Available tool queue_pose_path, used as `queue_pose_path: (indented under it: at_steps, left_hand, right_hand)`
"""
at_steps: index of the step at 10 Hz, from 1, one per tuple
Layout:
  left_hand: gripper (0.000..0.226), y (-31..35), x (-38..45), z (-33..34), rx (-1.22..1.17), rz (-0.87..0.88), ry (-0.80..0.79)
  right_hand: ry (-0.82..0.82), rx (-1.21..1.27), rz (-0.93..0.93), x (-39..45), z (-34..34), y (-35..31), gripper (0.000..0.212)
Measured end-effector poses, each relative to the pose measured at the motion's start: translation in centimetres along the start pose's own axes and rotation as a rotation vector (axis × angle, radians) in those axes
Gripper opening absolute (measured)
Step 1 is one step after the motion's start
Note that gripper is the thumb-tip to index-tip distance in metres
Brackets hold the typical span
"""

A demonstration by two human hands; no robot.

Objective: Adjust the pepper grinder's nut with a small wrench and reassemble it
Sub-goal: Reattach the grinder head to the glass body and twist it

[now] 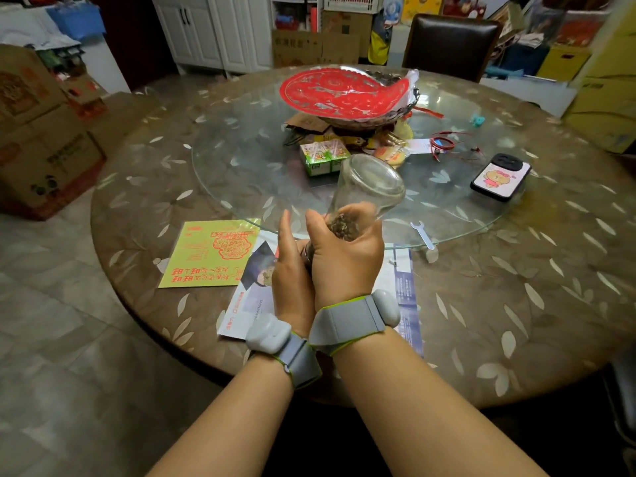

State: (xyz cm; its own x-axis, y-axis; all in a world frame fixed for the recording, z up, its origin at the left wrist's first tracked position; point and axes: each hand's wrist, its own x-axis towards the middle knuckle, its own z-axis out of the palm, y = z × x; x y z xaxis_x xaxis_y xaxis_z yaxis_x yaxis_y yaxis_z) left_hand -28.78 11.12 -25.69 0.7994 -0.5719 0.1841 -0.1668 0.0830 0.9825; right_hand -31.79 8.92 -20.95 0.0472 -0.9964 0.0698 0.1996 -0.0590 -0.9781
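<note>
With the small wrench [422, 235] laid aside near the desk's [516, 304] front edge, reassembly is judged underway: the inverted pepper grinder [364, 197] is gripped by the right hand [344, 256], its cap end enclosed by the left hand [290, 266].

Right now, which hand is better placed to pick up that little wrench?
Probably the right hand: the wrench lies on the table to its right, while the left hand sits farther away, on the grinder's lower end.
</note>
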Motion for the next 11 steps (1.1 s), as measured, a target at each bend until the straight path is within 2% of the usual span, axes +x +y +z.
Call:
queue_pose_path:
  at_steps: [1, 2, 3, 4, 5, 6, 8, 9, 10, 11]
  left_hand:
    - [0.055, 0.5, -0.6, -1.3, 0.115, 0.042, -0.032]
    - [0.091, -0.3, 0.6, -2.8, 0.241, 0.064, -0.287]
    - [0.086, 0.7, 1.7, -4.4, 0.209, 0.001, -0.535]
    - [0.043, 1.7, 2.6, -5.6, 0.097, -0.072, -0.855]
    - [0.040, 2.2, 2.9, -6.3, -0.235, -0.251, -1.300]
    - [0.041, 1.5, 3.1, -6.4, -0.490, -0.271, -1.567]
    - [0.038, 1.6, 2.9, -6.1, -0.167, -0.279, -1.165]
    - [0.032, 2.1, 2.6, -5.7, 0.016, -0.176, -1.031]
    - [0.041, 2.3, 2.2, -5.1, 0.112, -0.094, -0.825]
    - [0.064, 2.0, 1.5, -4.2, 0.164, -0.021, -0.608]
  right_hand:
    - [-0.084, -0.034, -0.001, 0.4, -0.4, 0.4, 0.027]
    - [-0.327, -0.107, -0.067, 1.9, -1.3, 0.4, 0.026]
    - [-0.622, -0.041, -0.013, 3.2, -2.1, -0.1, 0.022]
    - [-0.961, 0.164, 0.155, 4.2, -2.5, -1.2, 0.022]
    - [-1.281, 0.348, 0.320, 4.2, -2.6, -2.2, 0.021]
    - [-1.400, 0.414, 0.369, 3.8, -2.5, -2.7, 0.021]
    - [-1.172, 0.248, 0.249, 4.1, -2.9, -2.4, 0.019]
    - [-1.055, 0.180, 0.216, 4.2, -2.9, -2.2, 0.020]
    - [-0.857, 0.107, 0.186, 4.1, -2.7, -1.9, 0.024]
    - [-0.650, 0.025, 0.147, 3.9, -2.5, -1.4, 0.022]
